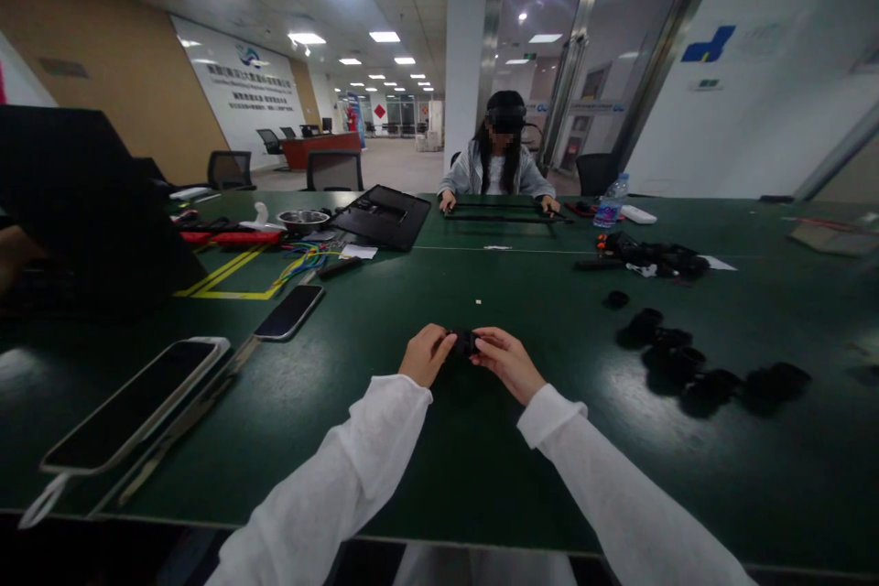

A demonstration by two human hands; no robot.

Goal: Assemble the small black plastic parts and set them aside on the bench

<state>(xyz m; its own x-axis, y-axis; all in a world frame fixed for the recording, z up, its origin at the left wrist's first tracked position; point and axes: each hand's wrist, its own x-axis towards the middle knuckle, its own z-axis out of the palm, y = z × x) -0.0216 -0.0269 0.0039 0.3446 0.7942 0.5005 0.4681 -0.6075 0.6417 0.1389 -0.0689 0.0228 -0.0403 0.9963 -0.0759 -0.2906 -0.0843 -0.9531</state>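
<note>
Between my two hands is a small black cylindrical part (465, 343), held just above the green tabletop (385, 449). My left hand (426, 354) grips its left end with thumb and fingers. On the other end, my right hand (506, 361) pinches it from the right. Its details are too dark and small to make out, and the fingers cover both ends. Beyond my hands lies a tiny pale square (479, 301). Several similar black round parts (679, 362) are spread over the table to the right of my right hand.
Two phones, a white-cased one (134, 407) and a smaller one (289, 311), lie left. A dark laptop (89, 201) stands far left. Opposite, a person (495, 165) holds a black frame (504, 218). A bottle (611, 201), coloured wires (302, 264) and a black panel (385, 215) lie around.
</note>
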